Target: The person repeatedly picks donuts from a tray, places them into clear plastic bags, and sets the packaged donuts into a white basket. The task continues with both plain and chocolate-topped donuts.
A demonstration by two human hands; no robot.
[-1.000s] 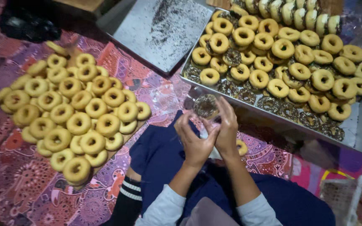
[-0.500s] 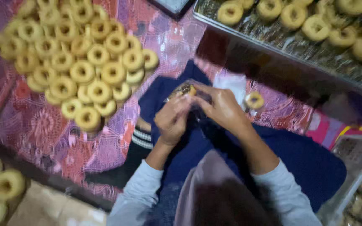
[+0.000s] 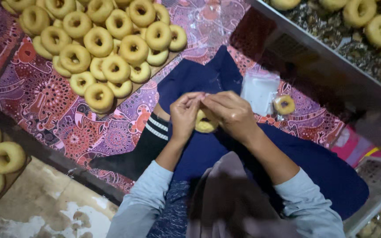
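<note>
Both hands are meeting right over the lap here: the left hand (image 3: 185, 115) and the right hand (image 3: 231, 113) are pinching together at the fingertips, and a pale ring-shaped cookie (image 3: 206, 122) is sitting just under them, between the two palms. Looks like it's inside a thin clear wrapper that the fingers are closing at the top, though the plastic is hard to make out. So both grips are closed, fingertips pressed on that wrapper around the cookie. The person is sitting on a patterned red and purple cloth (image 3: 54, 99) in dark blue trousers (image 3: 199, 79), with a black striped sock (image 3: 144, 143) poking out to the left. Just beside the right hand a stack of clear plastic bags (image 3: 259, 91) is lying on the cloth, and one already-bagged ring cookie (image 3: 284, 105) is resting right next to it. Up left a big pile of ring cookies (image 3: 106, 48) is spreading out, and a metal tray (image 3: 327, 61) with more of them is running along the top right.
</note>
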